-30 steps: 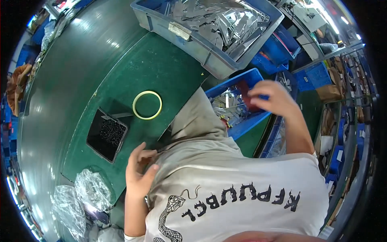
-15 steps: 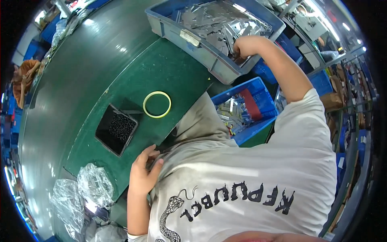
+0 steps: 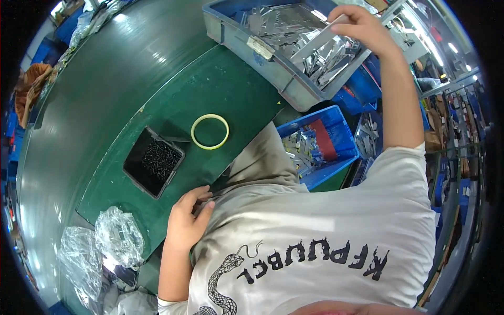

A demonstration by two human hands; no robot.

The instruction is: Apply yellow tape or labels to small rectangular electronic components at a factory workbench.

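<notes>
My right hand (image 3: 359, 29) is raised over the large grey bin (image 3: 294, 79), pinching one end of a flat metal strip (image 3: 316, 46). The strip slants down over a heap of loose shiny metal strips (image 3: 278, 22) in the bin. My left hand (image 3: 186, 218) rests by the table edge against my trousers, thumb apart from the slightly bent fingers, holding nothing. Closest to it on the green table (image 3: 239, 86) is a black box (image 3: 137, 181) of small dark screws (image 3: 158, 158). Beyond that lies a pale yellow ring (image 3: 194, 134), like a tape roll.
Below the grey bin, a blue crate (image 3: 320, 181) holds small metal parts and a red piece (image 3: 324, 140). Crumpled clear plastic bags (image 3: 118, 236) lie at the lower left. Another person in orange (image 3: 35, 86) is at the far left. Shelving lines the right.
My right hand has come up out of the grey bin and moved right, now with a metal strip in its fingers. My left hand has stayed nearly still. The view has shifted slightly.
</notes>
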